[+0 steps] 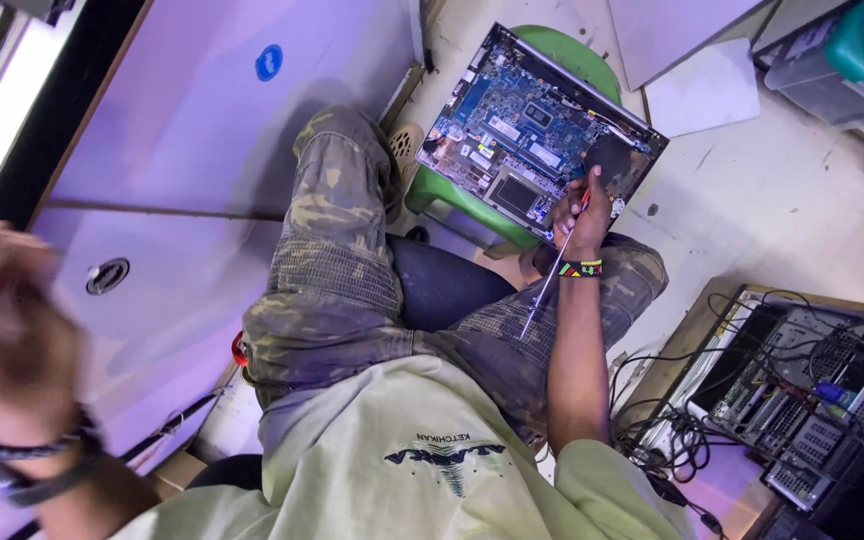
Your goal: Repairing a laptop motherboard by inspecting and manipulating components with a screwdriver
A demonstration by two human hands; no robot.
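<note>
Lying opened laptop (537, 135), circuit board bared, green stool (452, 200)

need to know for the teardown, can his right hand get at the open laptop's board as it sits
Probably yes: the right hand, holding a screwdriver, already rests on the open laptop, whose exposed board has nothing over it.

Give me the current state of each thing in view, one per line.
Laptop: bottom cover off, circuit board exposed, resting on a green stool.
Screwdriver: held in the right hand, shaft pointing back toward the person.
Left hand: raised, blurred, empty as far as I can tell.
Desktop computer case: open, cables spilling out.
</note>
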